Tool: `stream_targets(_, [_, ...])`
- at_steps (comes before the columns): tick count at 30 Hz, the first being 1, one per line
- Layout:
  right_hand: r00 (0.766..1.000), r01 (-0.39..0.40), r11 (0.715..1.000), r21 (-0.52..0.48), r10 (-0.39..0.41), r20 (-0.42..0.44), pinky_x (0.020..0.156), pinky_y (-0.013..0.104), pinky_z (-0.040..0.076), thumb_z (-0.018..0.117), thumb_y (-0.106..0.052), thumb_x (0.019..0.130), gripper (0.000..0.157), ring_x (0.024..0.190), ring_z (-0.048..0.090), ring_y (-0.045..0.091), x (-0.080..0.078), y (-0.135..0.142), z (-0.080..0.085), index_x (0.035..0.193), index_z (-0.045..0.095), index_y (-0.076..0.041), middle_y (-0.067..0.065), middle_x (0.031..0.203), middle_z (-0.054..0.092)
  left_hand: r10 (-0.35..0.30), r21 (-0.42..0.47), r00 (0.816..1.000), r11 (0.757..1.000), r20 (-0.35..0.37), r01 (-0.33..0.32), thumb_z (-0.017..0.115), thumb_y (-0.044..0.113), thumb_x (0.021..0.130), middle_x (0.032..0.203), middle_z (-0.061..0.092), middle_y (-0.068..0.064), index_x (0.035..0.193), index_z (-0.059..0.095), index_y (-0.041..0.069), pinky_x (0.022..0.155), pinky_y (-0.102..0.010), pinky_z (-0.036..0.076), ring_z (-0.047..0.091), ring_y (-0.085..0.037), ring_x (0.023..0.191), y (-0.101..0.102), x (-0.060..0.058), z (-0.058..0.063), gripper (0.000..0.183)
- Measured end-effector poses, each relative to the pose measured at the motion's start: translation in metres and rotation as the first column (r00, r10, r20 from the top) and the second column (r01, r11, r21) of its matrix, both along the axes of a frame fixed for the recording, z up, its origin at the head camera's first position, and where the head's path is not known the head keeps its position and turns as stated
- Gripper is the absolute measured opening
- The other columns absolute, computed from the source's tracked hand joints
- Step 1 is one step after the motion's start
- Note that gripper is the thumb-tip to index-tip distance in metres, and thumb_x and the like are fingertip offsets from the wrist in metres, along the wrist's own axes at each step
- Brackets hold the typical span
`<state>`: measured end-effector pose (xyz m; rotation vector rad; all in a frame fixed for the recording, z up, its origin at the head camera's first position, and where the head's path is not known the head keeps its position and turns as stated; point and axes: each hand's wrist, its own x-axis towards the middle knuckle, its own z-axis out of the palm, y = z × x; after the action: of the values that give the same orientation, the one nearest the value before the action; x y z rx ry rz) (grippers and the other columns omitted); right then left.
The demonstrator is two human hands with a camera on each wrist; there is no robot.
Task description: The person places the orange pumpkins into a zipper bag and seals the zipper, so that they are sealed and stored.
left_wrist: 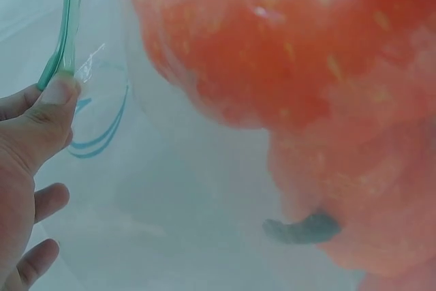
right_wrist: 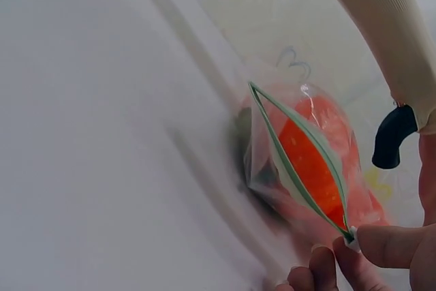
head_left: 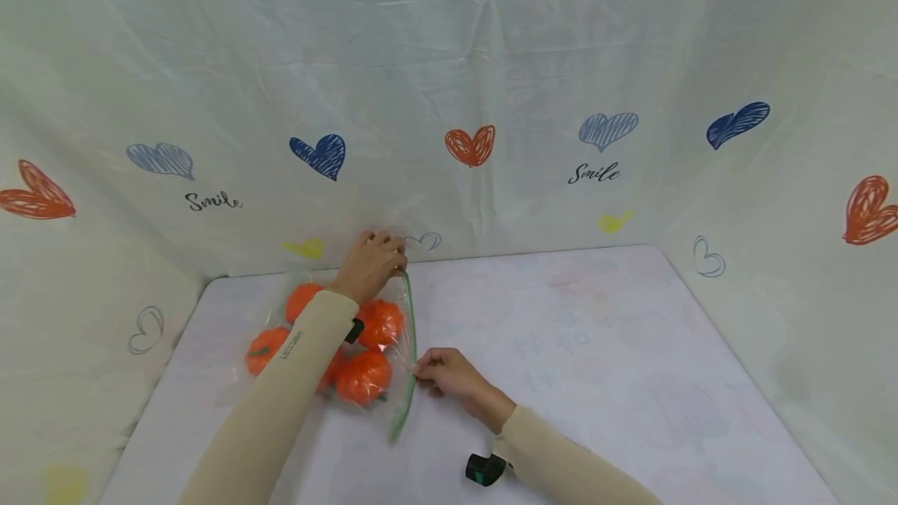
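A clear zip bag [head_left: 397, 369] with a green zip strip [head_left: 412, 326] lies on the left part of the table. Inside it are several orange pumpkins [head_left: 362, 378] with green stems. At the far end of the strip, my left hand [head_left: 370, 263] pinches the bag's green edge between thumb and finger. My right hand [head_left: 452, 376] is about midway along the strip, its thumb and finger pinching the small white slider [right_wrist: 351, 238]. In the right wrist view the two green edges part on one side of the slider, and orange shows through the gap. My left forearm hides part of the pumpkins.
The white table [head_left: 561, 380] stretches to the right of the bag. Behind and beside it hangs a pale curtain [head_left: 533, 209] printed with hearts and words. Dark wrist mounts [head_left: 484, 470] are strapped on both sleeves.
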<state>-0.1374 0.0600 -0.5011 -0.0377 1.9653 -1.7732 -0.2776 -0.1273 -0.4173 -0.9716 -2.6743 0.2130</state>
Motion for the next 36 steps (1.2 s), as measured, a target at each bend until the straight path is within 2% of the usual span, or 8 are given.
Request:
stream_targets(6, [1.000, -0.027, 1.000, -0.005, 0.027, -0.005, 0.068, 0.024, 0.052, 0.066, -0.009, 0.102, 0.016, 0.079, 0.060, 0.011, 0.012, 0.005, -0.002, 0.100, 0.070, 0.005, 0.000, 0.087, 0.068, 0.005, 0.022, 1.000, 1.000, -0.013, -0.004, 0.083, 0.022, 0.091, 0.111, 0.070, -0.002, 0.094, 0.082, 0.019, 0.100, -0.045, 0.050, 0.059, -0.027, 0.107, -0.002, 0.002, 0.001, 0.004])
stream_targets(13, [0.999, -0.040, 0.999, 0.009, 0.040, 0.007, 0.067, 0.024, 0.052, 0.067, -0.009, 0.102, 0.013, 0.078, 0.060, 0.011, 0.023, 0.009, 0.001, 0.098, 0.070, 0.003, 0.000, 0.086, 0.068, 0.048, 0.000, 0.999, 0.999, -0.006, -0.048, 0.080, 0.024, 0.094, 0.113, 0.069, -0.001, 0.094, 0.082, 0.019, 0.103, -0.045, 0.048, 0.058, -0.026, 0.109, -0.004, 0.001, 0.001, 0.005])
stream_targets(24, [0.995, -0.096, 0.995, -0.025, 0.097, 0.037, 0.064, 0.022, 0.049, 0.068, -0.009, 0.101, 0.012, 0.074, 0.059, 0.009, 0.038, 0.016, 0.000, 0.095, 0.069, 0.002, -0.004, 0.078, 0.064, 0.126, 0.045, 0.992, 0.991, -0.001, -0.126, 0.079, 0.022, 0.095, 0.117, 0.072, -0.005, 0.103, 0.084, 0.017, 0.105, -0.049, 0.048, 0.060, -0.030, 0.114, -0.008, -0.001, 0.006, 0.010])
stream_targets(28, [0.994, -0.106, 0.994, -0.022, 0.107, 0.023, 0.065, 0.024, 0.050, 0.068, -0.010, 0.100, 0.014, 0.075, 0.060, 0.011, 0.045, 0.021, -0.001, 0.097, 0.069, 0.003, -0.003, 0.081, 0.067, 0.153, 0.053, 0.988, 0.987, -0.004, -0.153, 0.079, 0.021, 0.095, 0.116, 0.071, -0.005, 0.102, 0.084, 0.016, 0.104, -0.049, 0.049, 0.060, -0.030, 0.113, -0.010, 0.000, 0.007, 0.010])
stream_targets(36, [0.993, -0.111, 0.994, -0.018, 0.112, 0.037, 0.066, 0.024, 0.051, 0.068, -0.011, 0.101, 0.014, 0.078, 0.060, 0.011, 0.052, 0.026, -0.001, 0.097, 0.069, 0.002, -0.001, 0.085, 0.069, 0.177, 0.042, 0.984, 0.983, -0.002, -0.176, 0.078, 0.022, 0.097, 0.115, 0.070, -0.003, 0.102, 0.084, 0.018, 0.104, -0.048, 0.048, 0.059, -0.029, 0.111, -0.008, -0.001, 0.001, 0.009])
